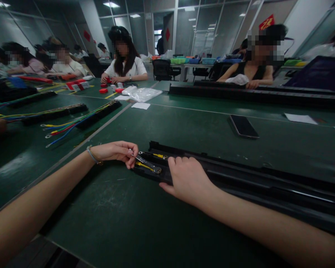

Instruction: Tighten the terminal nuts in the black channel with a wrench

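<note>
Lying across the green surface [117, 230], the long black housing [257, 178] is gripped near its end by the right hand [188, 176], fingers curled over its edge. The left hand's [118, 153] fingers pinch the wrench [146, 163], its far end on a bolt [158, 170] inside, beside yellow-sleeved terminals [159, 156].

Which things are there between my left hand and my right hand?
In the head view, a wrench and two small yellow pieces lie between the left hand and right hand, at the black housing's end.
</note>
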{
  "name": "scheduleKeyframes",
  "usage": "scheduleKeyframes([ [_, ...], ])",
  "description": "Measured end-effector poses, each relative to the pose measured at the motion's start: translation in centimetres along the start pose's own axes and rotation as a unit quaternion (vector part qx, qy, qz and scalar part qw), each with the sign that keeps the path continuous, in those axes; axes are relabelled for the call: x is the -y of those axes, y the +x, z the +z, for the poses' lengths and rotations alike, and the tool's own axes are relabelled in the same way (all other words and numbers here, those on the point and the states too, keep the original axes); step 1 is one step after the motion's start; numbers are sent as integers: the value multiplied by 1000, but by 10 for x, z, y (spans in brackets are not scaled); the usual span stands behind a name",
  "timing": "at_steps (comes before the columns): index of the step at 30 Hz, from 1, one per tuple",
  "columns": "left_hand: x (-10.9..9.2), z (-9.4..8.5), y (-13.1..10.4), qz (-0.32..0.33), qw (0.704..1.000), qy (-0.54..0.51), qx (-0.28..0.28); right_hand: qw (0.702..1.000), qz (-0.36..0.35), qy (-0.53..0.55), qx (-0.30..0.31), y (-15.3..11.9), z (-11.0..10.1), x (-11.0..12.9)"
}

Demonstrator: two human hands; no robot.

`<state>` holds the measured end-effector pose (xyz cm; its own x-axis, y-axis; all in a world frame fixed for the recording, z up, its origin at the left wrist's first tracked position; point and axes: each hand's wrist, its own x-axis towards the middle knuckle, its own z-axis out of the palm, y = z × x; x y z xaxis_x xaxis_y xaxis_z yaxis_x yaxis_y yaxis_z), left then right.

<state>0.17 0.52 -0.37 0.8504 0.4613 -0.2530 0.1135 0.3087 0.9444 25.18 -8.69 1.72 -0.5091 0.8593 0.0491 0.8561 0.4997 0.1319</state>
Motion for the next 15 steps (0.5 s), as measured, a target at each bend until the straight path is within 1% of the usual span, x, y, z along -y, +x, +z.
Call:
scheduleKeyframes([
  [4, 0, -1, 0, 1, 1000, 3, -2, 1000, 4, 0, -15, -1, 1, 0],
  [15, 0, 0, -1, 1, 1000, 2, 0, 1000, 0, 8, -5, 0, 0, 0],
])
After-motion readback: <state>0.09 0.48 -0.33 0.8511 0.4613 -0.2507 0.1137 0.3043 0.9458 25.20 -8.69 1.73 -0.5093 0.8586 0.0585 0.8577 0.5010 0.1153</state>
